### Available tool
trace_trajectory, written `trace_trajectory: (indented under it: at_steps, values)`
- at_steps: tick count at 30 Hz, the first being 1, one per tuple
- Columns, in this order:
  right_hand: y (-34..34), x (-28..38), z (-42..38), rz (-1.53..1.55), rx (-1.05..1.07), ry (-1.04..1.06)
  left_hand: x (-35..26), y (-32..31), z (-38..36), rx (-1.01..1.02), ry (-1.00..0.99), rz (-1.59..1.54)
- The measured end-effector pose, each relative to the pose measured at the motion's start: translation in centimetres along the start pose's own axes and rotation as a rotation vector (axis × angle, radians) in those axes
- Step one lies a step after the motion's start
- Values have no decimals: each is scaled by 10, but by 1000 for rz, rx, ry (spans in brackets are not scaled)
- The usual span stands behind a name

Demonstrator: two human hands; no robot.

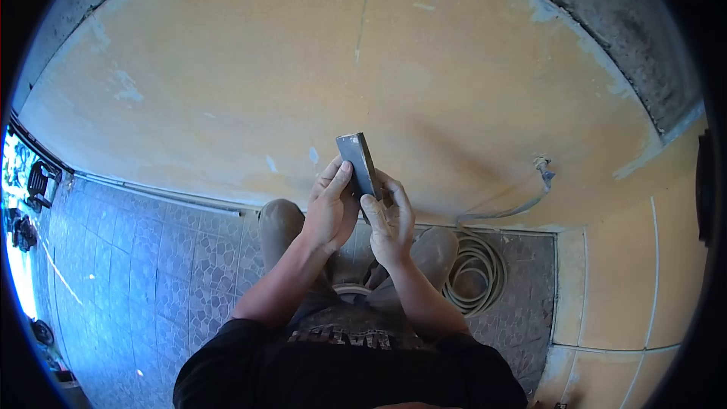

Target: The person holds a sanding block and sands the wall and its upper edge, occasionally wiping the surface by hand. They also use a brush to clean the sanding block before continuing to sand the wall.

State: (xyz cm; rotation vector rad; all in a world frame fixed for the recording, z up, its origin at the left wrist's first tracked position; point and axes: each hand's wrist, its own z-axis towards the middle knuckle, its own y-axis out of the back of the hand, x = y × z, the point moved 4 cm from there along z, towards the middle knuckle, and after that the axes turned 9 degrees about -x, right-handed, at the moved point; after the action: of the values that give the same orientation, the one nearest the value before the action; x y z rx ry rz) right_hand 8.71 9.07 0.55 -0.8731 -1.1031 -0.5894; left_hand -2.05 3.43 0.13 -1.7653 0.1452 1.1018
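Note:
A dark grey rectangular block [353, 153] is held up in front of the orange-painted wall, its long side tilted slightly from upright. My left hand [332, 201] grips its left side, with the thumb lying on the flat face. My right hand [392, 221] holds the lower right part, the thumb pressed near the bottom end and the fingers curled behind. The lower end of the block is partly hidden by my fingers. Both hands are above my bent knees.
The orange wall [250, 68] has pale scraped patches. Cables [544, 174] stick out of it at the right. A coiled hose [496, 269] lies on the tiled floor [151, 257] beside my right knee. A long thin strip [174, 198] runs along the wall base; a dark chair [42, 184] stands far left.

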Motion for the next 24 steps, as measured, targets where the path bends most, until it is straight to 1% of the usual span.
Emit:
trace_trajectory:
  at_steps: [2, 3, 5, 6, 7, 9, 10, 11, 13, 14, 16, 17, 19, 22, 24]
  values:
    - [1, 3, -12, -123, -3, 145, -7, -13, -13, -11, -11, -152]
    - [0, -11, -3, -109, -4, 159, -4, -2, -1, 0, -21, -140]
    - [5, 1, -11, -461, -47, 520, 5, 3, -5, -26, 71, -279]
    - [-1, 16, -13, -523, -85, 692, 5, -1, -9, 35, 56, -314]
    - [2, 13, -15, -529, -87, 685, 6, -2, -11, 31, 63, -317]
    - [3, 9, -26, -662, -40, 763, 1, -10, -19, 96, -13, -216]
    - [2, 8, -28, -661, -25, 730, -2, -11, -19, 96, -3, -117]
    - [2, 11, -27, -660, -13, 729, -4, -8, -17, 88, -10, -123]
    - [-7, 31, -24, -660, 97, 832, -8, -9, -14, 205, 102, -328]
    - [-6, 28, -24, -657, 106, 832, -9, -8, -14, 166, 140, -376]
    - [-2, 16, -22, -503, 125, 636, -11, -7, -11, 186, 126, -406]
    - [-1, 13, -20, -503, 126, 635, -13, -8, -11, 210, 117, -435]
    - [-1, 14, -16, -474, 85, 719, -12, -6, -9, 234, 120, -439]
    - [4, 16, -14, -414, 72, 668, -13, -7, -8, 278, 136, -453]
    - [7, 17, -13, -446, 65, 640, -14, -9, -9, 296, 151, -464]
